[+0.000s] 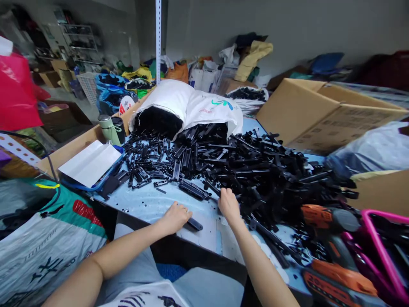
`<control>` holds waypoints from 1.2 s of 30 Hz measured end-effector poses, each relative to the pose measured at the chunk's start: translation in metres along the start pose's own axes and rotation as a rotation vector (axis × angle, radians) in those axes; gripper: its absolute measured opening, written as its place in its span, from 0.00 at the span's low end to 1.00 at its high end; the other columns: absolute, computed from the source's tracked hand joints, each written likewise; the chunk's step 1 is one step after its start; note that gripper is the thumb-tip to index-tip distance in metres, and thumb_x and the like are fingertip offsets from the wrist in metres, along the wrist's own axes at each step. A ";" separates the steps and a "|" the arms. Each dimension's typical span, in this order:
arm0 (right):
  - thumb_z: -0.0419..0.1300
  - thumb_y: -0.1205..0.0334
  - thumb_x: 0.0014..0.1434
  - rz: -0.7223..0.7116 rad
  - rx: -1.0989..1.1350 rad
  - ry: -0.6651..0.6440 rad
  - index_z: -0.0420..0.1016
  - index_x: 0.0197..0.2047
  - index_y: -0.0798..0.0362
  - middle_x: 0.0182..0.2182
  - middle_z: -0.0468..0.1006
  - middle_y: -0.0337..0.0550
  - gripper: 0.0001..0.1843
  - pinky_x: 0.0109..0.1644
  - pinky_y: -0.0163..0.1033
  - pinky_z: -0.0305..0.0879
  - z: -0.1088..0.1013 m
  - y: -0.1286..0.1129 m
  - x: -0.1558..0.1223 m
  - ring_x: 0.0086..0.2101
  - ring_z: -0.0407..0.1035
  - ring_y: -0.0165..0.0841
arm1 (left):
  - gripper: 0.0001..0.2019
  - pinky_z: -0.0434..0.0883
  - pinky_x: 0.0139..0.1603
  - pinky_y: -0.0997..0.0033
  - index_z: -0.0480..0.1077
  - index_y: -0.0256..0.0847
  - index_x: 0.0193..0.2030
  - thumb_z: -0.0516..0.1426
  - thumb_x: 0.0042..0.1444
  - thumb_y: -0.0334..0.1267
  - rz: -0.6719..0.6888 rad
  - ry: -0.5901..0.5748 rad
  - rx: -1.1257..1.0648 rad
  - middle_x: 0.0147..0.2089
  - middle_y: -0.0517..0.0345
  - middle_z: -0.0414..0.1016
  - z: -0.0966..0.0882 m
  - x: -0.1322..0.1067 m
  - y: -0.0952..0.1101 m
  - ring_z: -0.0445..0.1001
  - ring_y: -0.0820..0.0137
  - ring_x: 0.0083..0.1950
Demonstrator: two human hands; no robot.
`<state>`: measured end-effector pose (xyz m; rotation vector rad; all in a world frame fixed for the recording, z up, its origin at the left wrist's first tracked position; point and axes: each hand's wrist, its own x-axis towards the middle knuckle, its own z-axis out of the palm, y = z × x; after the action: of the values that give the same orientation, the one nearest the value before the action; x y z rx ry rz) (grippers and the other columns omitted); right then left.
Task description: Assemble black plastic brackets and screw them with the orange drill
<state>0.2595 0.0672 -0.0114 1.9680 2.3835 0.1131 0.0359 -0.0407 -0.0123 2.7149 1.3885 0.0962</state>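
My left hand (177,218) is closed over the near edge of the table. Out of its curled fingers sticks a flat black plastic piece (194,224) with a rounded end. My right hand (229,204) is at the near side of a big heap of black plastic parts (255,170), its fingers pinched on a thin black plastic part (211,187). The fingertips are partly hidden by the hand. Between and beyond both hands lies a bundle of long black pieces (193,189). Smaller black clips (153,160) are spread farther left.
White sacks (169,98) spill black parts at the back. A cordless drill (332,238) stands at right beside a pink basket (377,238). At left are a blue tray (105,183) with white paper (91,162) and a green bottle (108,128). A cardboard box (319,115) sits back right.
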 end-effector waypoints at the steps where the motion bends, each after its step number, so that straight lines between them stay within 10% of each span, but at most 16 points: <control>1: 0.49 0.68 0.60 0.022 0.025 -0.010 0.66 0.46 0.58 0.40 0.71 0.54 0.11 0.36 0.38 0.59 -0.004 0.003 -0.010 0.35 0.69 0.37 | 0.14 0.63 0.43 0.62 0.66 0.36 0.50 0.49 0.59 0.26 -0.048 -0.015 0.005 0.38 0.48 0.73 0.001 -0.002 0.001 0.70 0.62 0.42; 6: 0.47 0.49 0.65 -0.139 0.223 -0.088 0.62 0.52 0.52 0.40 0.74 0.48 0.19 0.35 0.37 0.59 -0.021 0.016 -0.073 0.36 0.71 0.37 | 0.17 0.63 0.44 0.62 0.63 0.40 0.56 0.53 0.60 0.37 -0.057 -0.061 -0.069 0.44 0.49 0.71 0.002 -0.005 0.000 0.68 0.60 0.47; 12: 0.47 0.48 0.65 -0.576 0.260 -0.263 0.67 0.43 0.53 0.37 0.73 0.46 0.17 0.38 0.36 0.57 -0.022 0.001 -0.122 0.35 0.69 0.33 | 0.14 0.63 0.47 0.63 0.66 0.39 0.52 0.50 0.61 0.35 0.036 -0.096 -0.195 0.46 0.49 0.70 0.002 0.006 -0.004 0.67 0.60 0.49; 16: 0.45 0.48 0.66 -0.533 0.182 -0.295 0.68 0.42 0.53 0.35 0.73 0.45 0.19 0.33 0.35 0.55 -0.014 -0.012 -0.125 0.33 0.70 0.33 | 0.18 0.63 0.49 0.62 0.64 0.38 0.56 0.48 0.59 0.33 0.076 -0.129 -0.243 0.46 0.48 0.69 -0.003 0.011 -0.003 0.66 0.60 0.50; 23: 0.43 0.46 0.66 -0.423 0.146 -0.297 0.68 0.44 0.52 0.35 0.74 0.45 0.21 0.31 0.35 0.51 -0.010 -0.013 -0.131 0.33 0.70 0.33 | 0.33 0.61 0.50 0.59 0.63 0.41 0.53 0.57 0.47 0.62 0.085 -0.123 -0.282 0.46 0.48 0.67 -0.003 0.014 0.003 0.66 0.56 0.49; 36: 0.39 0.53 0.69 -0.507 0.067 -0.118 0.68 0.48 0.54 0.36 0.73 0.50 0.21 0.37 0.39 0.49 -0.049 -0.019 -0.128 0.37 0.65 0.36 | 0.19 0.67 0.44 0.63 0.65 0.40 0.44 0.56 0.53 0.51 0.079 0.153 -0.393 0.42 0.50 0.70 0.012 0.001 0.005 0.71 0.60 0.44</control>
<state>0.2608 -0.0630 0.0350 1.2871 2.7397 -0.1016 0.0416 -0.0429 -0.0236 2.4709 1.1482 0.5326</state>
